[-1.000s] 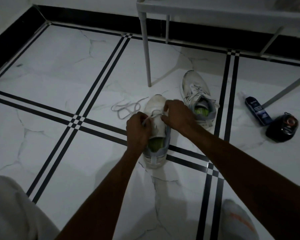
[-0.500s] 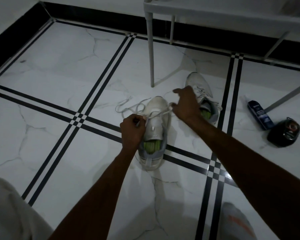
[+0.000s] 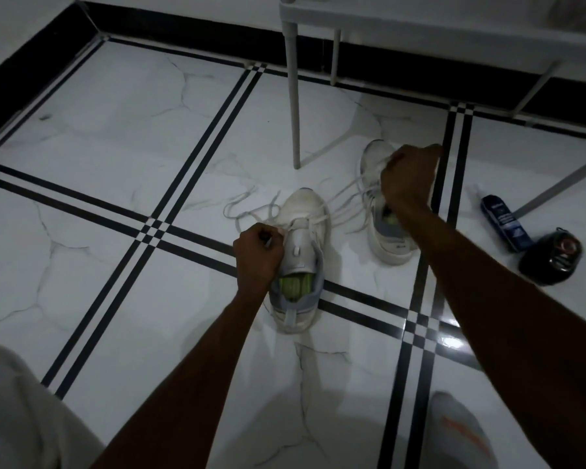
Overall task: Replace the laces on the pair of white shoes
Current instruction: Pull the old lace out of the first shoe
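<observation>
White marble floor point(image 3: 82, 164) with black double stripes, dim light. Near shoe point(image 3: 301, 252) sits on the floor at centre, toe pointing away, green insole showing, heel toward the camera. Left hand point(image 3: 259, 255) is curled against the shoe's left side by the tongue, pinching the lace point(image 3: 344, 194) there; loose loops of lace trail on the floor to the left of the toe. Right hand point(image 3: 408, 181) is raised up and to the right, fist clenched around the other end of the lace, which runs taut from the shoe's front eyelets to that fist. Second shoe point(image 3: 386, 238) lies just beyond and right, partly hidden by the right hand and wrist. Blue bottle point(image 3: 504, 223) lies further right, with a dark round object point(image 3: 552, 257) beside it. White table leg point(image 3: 293, 96) stands behind the shoes.
</observation>
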Available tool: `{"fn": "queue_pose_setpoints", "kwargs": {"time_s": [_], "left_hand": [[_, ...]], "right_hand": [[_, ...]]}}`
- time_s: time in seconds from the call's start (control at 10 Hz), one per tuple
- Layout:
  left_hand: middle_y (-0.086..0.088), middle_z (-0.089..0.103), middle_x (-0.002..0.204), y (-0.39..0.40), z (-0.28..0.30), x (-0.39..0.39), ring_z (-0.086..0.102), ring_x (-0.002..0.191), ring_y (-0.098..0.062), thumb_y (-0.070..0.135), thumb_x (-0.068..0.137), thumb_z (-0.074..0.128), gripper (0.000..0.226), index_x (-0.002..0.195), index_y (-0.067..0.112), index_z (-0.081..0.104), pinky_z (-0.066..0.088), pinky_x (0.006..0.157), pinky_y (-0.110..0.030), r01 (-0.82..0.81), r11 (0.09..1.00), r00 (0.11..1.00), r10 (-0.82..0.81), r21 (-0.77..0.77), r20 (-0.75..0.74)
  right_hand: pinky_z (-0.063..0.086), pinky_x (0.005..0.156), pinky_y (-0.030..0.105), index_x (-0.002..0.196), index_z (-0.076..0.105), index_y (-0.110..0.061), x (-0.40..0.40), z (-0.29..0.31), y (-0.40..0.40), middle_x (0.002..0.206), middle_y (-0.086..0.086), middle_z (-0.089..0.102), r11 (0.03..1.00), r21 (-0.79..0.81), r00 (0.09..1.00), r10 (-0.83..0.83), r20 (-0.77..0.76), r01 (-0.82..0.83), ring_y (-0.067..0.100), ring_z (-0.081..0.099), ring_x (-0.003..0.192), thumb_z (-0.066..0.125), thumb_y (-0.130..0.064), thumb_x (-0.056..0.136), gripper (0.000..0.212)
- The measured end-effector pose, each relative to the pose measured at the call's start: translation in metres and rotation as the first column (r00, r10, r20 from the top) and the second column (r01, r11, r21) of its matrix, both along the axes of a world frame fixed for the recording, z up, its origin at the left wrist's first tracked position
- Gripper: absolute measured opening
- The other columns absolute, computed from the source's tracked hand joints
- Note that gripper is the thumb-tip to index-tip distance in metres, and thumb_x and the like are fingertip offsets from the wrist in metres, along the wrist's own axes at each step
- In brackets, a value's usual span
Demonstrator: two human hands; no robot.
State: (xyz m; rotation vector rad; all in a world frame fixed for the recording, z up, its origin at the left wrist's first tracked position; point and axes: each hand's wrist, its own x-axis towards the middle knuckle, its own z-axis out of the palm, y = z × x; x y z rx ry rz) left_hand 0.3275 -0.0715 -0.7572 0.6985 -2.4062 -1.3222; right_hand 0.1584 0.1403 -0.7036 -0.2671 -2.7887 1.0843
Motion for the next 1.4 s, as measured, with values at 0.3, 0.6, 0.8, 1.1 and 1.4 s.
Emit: {"fn": "queue_pose_setpoints", "kwargs": {"time_s": [0.3,0.6,0.8,1.1,1.4], "left_hand": [[-0.002,0.073,0.079,0.003,0.003,0.000,0.063,0.070,0.003,0.015,0.091,0.073,0.012,0.089,0.003,0.074,0.043,0.064,-0.003,0.045,0.998,0.999,-0.044,-0.054,0.017],[-0.001,0.072,0.075,0.004,0.004,0.001,0.066,0.069,-0.007,0.015,0.088,0.071,0.011,0.083,0.006,0.072,0.043,0.064,-0.004,0.021,0.998,1.000,-0.022,-0.067,-0.005],[0.005,0.069,0.077,0.008,0.004,-0.003,0.061,0.070,0.008,0.015,0.090,0.071,0.008,0.087,0.008,0.072,0.046,0.066,-0.005,0.060,0.996,0.998,-0.059,-0.071,0.025],[-0.001,0.070,0.078,0.003,0.003,0.002,0.058,0.068,0.007,0.009,0.088,0.069,0.006,0.087,0.003,0.071,0.040,0.063,-0.001,0.048,0.995,0.999,-0.046,-0.091,0.021],[-0.001,0.070,0.091,0.003,0.004,-0.005,0.067,0.080,-0.014,0.027,0.090,0.073,0.020,0.103,0.012,0.071,0.057,0.071,-0.033,0.125,0.986,0.990,-0.116,-0.109,0.083]], "right_hand": [[0.052,0.085,0.046,0.109,0.063,-0.002,0.088,-0.048,-0.094,0.120,0.018,0.050,0.676,0.231,0.713,0.678,0.176,-0.700,0.034,0.056,0.101,0.059,-0.010,0.090,0.020],[0.038,0.084,0.010,0.123,0.053,0.007,0.021,0.004,-0.021,0.110,0.007,0.054,0.984,-0.033,0.982,0.175,-0.072,-0.178,0.017,0.054,0.105,0.060,0.000,0.091,0.034],[0.050,0.093,0.035,0.108,0.070,-0.004,0.080,-0.036,-0.085,0.129,0.019,0.045,0.718,0.144,0.726,0.636,0.260,-0.681,0.033,0.056,0.108,0.073,-0.019,0.085,0.028],[0.045,0.081,0.032,0.116,0.056,0.003,0.017,0.004,-0.026,0.113,0.019,0.051,0.976,0.015,0.976,0.218,0.020,-0.218,0.035,0.057,0.105,0.053,-0.011,0.093,0.027],[0.057,0.082,0.035,0.114,0.065,0.002,0.066,-0.039,-0.069,0.112,0.022,0.068,0.840,0.061,0.744,0.441,0.502,-0.539,0.035,0.068,0.099,0.076,-0.046,0.075,0.062]]}}
